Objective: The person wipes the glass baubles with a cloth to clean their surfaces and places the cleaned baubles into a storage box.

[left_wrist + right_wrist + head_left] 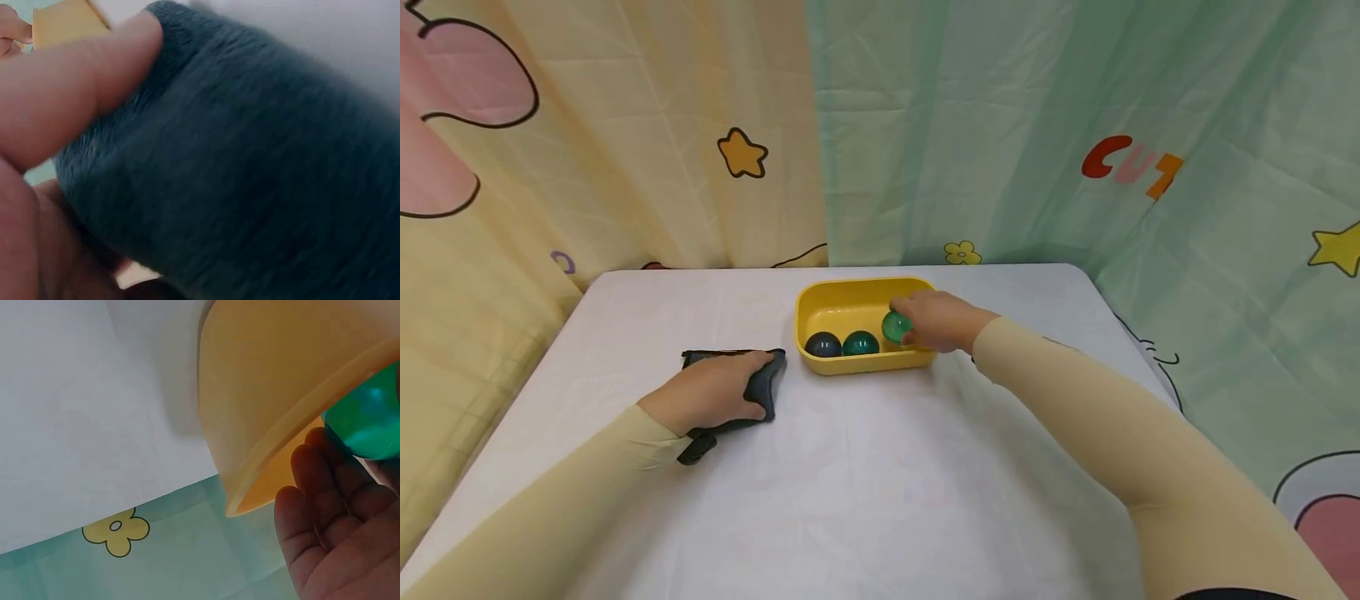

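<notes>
A yellow rectangular bin (865, 360) stands on the table, holding a dark ball (823, 345) and a dark green ball (861, 343) along its near side. At the bin's right end, my right hand (942, 320) pinches a bright green translucent ball (895, 327) between thumb and fingers. That green ball (365, 419) also shows beside the bin's rim in the right wrist view. Left of the bin, my left hand (715, 392) grips a dark, fuzzy piece of cloth (237, 144), perhaps a pouch, with the thumb on its near edge. Whether it has an opening is hidden.
A white cloth covers the table (865, 483). Behind and beside it hang printed curtains (970, 125), close to the table's far edge. A short dark strap-like piece (697, 450) sticks out below the left wrist.
</notes>
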`<act>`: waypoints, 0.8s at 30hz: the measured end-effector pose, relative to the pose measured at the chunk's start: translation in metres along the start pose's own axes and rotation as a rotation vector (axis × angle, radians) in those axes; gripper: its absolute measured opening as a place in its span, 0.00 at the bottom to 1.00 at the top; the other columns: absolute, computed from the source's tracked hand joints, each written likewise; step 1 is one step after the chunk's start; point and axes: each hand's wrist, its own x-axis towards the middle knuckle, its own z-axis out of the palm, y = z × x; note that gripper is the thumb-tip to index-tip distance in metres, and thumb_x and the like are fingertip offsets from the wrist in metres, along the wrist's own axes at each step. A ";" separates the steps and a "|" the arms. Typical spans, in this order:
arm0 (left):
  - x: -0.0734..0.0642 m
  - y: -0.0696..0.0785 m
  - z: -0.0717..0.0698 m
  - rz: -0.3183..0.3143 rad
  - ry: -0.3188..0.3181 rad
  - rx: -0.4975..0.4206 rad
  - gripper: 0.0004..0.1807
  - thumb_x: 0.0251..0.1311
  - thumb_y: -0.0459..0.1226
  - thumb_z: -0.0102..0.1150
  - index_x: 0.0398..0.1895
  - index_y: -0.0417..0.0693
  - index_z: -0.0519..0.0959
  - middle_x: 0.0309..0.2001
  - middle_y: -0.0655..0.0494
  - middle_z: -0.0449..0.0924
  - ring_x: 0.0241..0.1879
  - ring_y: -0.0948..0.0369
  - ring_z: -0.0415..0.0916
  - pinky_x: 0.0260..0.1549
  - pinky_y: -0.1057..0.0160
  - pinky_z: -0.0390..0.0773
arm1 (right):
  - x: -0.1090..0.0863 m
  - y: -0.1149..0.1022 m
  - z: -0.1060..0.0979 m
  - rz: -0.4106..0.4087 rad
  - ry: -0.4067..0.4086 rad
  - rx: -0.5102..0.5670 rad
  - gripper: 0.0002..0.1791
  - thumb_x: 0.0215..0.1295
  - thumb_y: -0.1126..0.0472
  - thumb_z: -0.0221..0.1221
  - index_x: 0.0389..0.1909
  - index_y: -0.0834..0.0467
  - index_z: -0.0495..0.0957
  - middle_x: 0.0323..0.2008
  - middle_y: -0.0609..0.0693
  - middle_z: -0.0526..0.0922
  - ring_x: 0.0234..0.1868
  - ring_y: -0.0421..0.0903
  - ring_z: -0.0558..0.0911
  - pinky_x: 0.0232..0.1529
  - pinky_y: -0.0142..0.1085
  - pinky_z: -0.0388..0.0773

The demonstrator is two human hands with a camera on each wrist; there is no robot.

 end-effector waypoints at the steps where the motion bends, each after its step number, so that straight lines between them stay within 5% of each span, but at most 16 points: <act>1: 0.000 0.001 0.002 -0.013 -0.028 0.012 0.49 0.61 0.53 0.74 0.81 0.47 0.62 0.76 0.39 0.69 0.70 0.36 0.71 0.67 0.33 0.72 | 0.001 0.000 0.000 0.003 -0.012 -0.006 0.34 0.74 0.46 0.64 0.75 0.51 0.66 0.63 0.52 0.80 0.61 0.52 0.78 0.72 0.47 0.76; 6: 0.002 0.003 0.012 -0.041 -0.127 0.042 0.58 0.61 0.64 0.68 0.85 0.48 0.54 0.84 0.41 0.50 0.76 0.23 0.51 0.64 0.23 0.68 | 0.006 -0.003 0.000 0.011 -0.047 -0.020 0.33 0.73 0.46 0.65 0.75 0.49 0.68 0.60 0.51 0.82 0.59 0.51 0.78 0.72 0.47 0.77; 10: 0.003 0.005 0.019 -0.038 -0.148 0.038 0.60 0.62 0.69 0.61 0.86 0.45 0.50 0.85 0.40 0.45 0.76 0.19 0.41 0.63 0.18 0.64 | 0.009 -0.004 0.001 0.028 -0.080 -0.013 0.33 0.74 0.49 0.65 0.77 0.48 0.67 0.63 0.51 0.81 0.60 0.51 0.78 0.74 0.49 0.75; 19: 0.003 0.010 0.019 -0.042 -0.184 0.021 0.61 0.64 0.73 0.53 0.86 0.44 0.47 0.86 0.40 0.41 0.76 0.17 0.33 0.64 0.15 0.56 | 0.013 -0.004 0.003 0.056 -0.111 -0.013 0.35 0.74 0.51 0.65 0.78 0.45 0.66 0.66 0.50 0.80 0.62 0.51 0.78 0.76 0.49 0.72; 24: 0.005 0.009 0.012 -0.058 -0.156 -0.006 0.58 0.65 0.73 0.52 0.86 0.47 0.51 0.85 0.41 0.48 0.78 0.21 0.40 0.66 0.17 0.58 | 0.011 -0.003 0.001 0.067 -0.128 0.013 0.38 0.76 0.46 0.62 0.82 0.44 0.61 0.73 0.51 0.76 0.69 0.53 0.75 0.78 0.51 0.68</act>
